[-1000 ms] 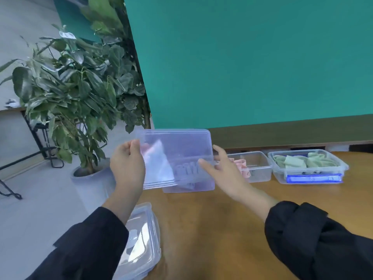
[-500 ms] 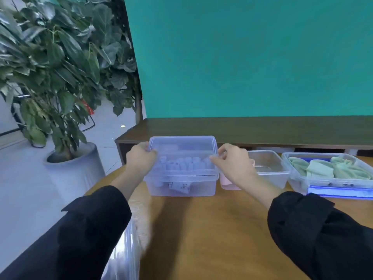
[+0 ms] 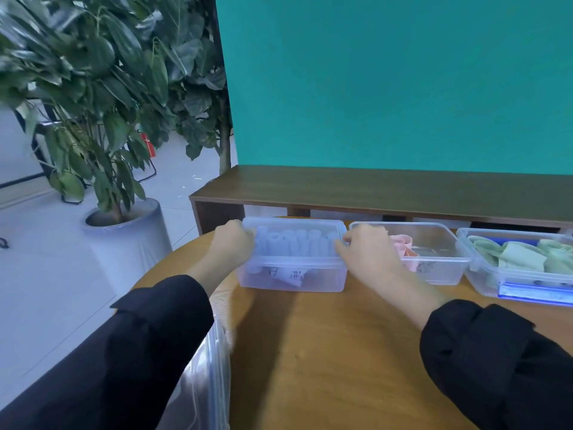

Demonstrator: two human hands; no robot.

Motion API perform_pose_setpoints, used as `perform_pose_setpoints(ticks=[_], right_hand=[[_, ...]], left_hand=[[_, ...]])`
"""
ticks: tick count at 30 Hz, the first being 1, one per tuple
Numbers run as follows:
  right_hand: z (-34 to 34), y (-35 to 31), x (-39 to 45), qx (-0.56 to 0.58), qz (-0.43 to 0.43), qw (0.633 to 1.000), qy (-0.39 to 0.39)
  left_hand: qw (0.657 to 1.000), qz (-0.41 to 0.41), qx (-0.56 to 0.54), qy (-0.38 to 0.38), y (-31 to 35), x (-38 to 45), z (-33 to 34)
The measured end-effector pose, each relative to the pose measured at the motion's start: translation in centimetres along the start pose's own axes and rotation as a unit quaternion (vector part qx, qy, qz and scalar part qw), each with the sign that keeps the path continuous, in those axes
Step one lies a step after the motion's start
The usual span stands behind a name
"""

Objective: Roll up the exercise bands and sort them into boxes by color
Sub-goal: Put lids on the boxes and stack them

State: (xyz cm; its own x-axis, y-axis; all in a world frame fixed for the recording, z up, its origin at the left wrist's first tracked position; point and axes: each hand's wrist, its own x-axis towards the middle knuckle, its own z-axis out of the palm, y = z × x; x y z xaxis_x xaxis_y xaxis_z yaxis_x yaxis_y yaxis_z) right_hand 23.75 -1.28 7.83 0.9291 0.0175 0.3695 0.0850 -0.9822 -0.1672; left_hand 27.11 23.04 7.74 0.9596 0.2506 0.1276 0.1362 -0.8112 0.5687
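Observation:
A clear plastic box (image 3: pixel 293 279) stands on the wooden table (image 3: pixel 325 352) with its clear lid (image 3: pixel 294 223) lying on top. Several rolled pale blue bands (image 3: pixel 294 243) show through the lid. My left hand (image 3: pixel 231 246) grips the lid's left end with curled fingers. My right hand (image 3: pixel 367 254) grips the lid's right end the same way. To the right, an open clear box (image 3: pixel 434 271) holds pink bands (image 3: pixel 403 246). Further right, another open box (image 3: pixel 483 274) holds green bands (image 3: pixel 521 256).
Spare clear lids (image 3: pixel 201 377) are stacked at the table's left edge under my left sleeve. A dark wooden bench (image 3: pixel 372 187) and a teal wall stand behind the boxes. A potted plant (image 3: pixel 124 231) stands on the floor to the left.
The lid was held tilted above the box by both hands. It has come down flat onto the box, and both hands now grip its two ends. The camera view shifted left and down.

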Motion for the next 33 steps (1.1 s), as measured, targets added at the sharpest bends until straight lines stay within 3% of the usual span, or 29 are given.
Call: perform_pose_setpoints(ticks=[5,12,17,26,28,33], right_hand=[[0.1,-1.8,-2.0,0.077,0.024,0.997,0.01],[1.4,-1.5,-2.1,0.209,0.061,0.975,0.038],[2.4,-1.6,-2.0,0.242,0.059,0.968,0.033],[1.3,-1.5,-1.2,0.128,0.021,0.988,-0.088],[1.0,-1.3,-1.6,0.101,0.023,0.992,-0.071],[-1.1,-3.1,-6.1,0.097,-0.026,0.995,0.02]], left_hand=[[0.999,-0.02,0.036,-0.006,-2.0,-0.9,-1.6],[0.997,0.032,0.071,-0.022,-2.5,-2.0,-1.7],[0.998,0.028,0.045,-0.031,-3.1,-1.0,-1.5],[0.989,-0.027,0.026,-0.144,-2.8,-1.8,-2.4],[0.985,-0.028,0.044,-0.163,-2.9,-2.3,-3.1],[0.994,0.036,0.085,-0.061,-4.5,-4.8,-4.7]])
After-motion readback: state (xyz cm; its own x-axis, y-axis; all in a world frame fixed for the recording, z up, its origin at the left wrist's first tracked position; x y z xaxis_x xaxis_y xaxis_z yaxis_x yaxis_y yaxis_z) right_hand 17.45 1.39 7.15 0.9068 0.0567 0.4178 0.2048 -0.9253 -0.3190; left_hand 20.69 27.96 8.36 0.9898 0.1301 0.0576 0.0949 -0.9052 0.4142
